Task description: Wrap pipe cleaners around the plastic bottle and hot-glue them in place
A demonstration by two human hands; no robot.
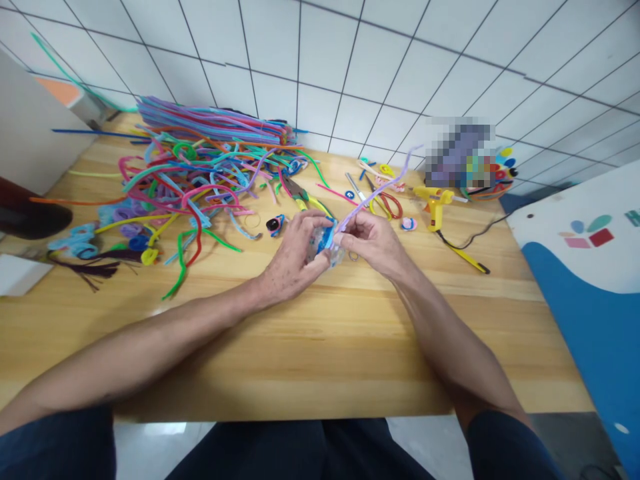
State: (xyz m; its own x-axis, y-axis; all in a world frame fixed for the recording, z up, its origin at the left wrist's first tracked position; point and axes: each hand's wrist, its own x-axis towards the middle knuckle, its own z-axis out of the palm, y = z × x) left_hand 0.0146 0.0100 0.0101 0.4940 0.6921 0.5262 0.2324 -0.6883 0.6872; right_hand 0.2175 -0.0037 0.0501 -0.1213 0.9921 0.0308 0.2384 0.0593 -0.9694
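At the middle of the table my left hand point(293, 257) is closed around a small clear and blue piece point(326, 240); its kind is hard to make out under my fingers. My right hand point(377, 241) pinches a light purple pipe cleaner point(387, 188) close to that piece, and the long free end slants up to the right. Pliers point(300, 193) with yellow and green handles lie just beyond my left hand. Past my right hand are scissors point(393, 205) with red-orange handles. A small ring point(353, 256) rests below my right fingers.
A tangled heap of coloured pipe cleaners point(185, 180) covers the left, with a straight bundle point(215, 123) behind it against the tiled wall. On the right stand a yellow glue gun point(435, 208) with a trailing cable and a yellow cutter knife point(465, 257).
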